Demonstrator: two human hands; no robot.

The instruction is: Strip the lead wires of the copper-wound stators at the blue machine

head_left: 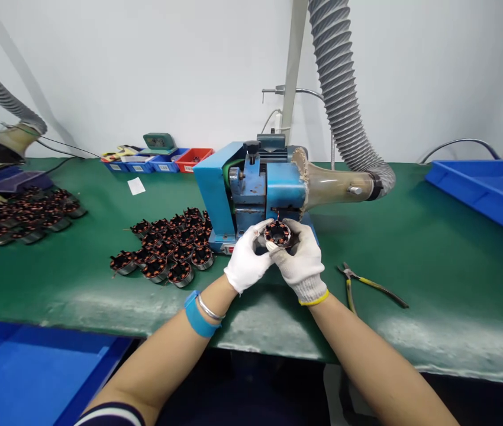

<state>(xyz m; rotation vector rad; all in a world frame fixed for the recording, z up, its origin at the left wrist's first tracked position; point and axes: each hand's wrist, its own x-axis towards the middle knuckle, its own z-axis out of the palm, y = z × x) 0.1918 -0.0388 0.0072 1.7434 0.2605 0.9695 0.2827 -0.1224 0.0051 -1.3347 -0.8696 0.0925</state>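
Observation:
Between my two gloved hands is a motor stator (277, 235), a ring with copper windings and black insulation, its open face turned toward me. My left hand (250, 255) grips it from the left, thumb and fingers closed on the rim. On the other side my right hand (299, 253), in a knit glove with a yellow cuff, closes round its right edge. Both hands are right at the front of a blue belt-driven machine (248, 195); the top of the stator is close to its housing, and I cannot tell whether they touch.
Several wound stators (180, 273) stand grouped left of the machine, with another cluster (29, 219) farther left. Cutting pliers (373, 284) lie open at right. A grey suction hose (338, 77) joins the machine's clear funnel (338, 188). Blue trays (495, 183) and small bins (193, 158) line the bench.

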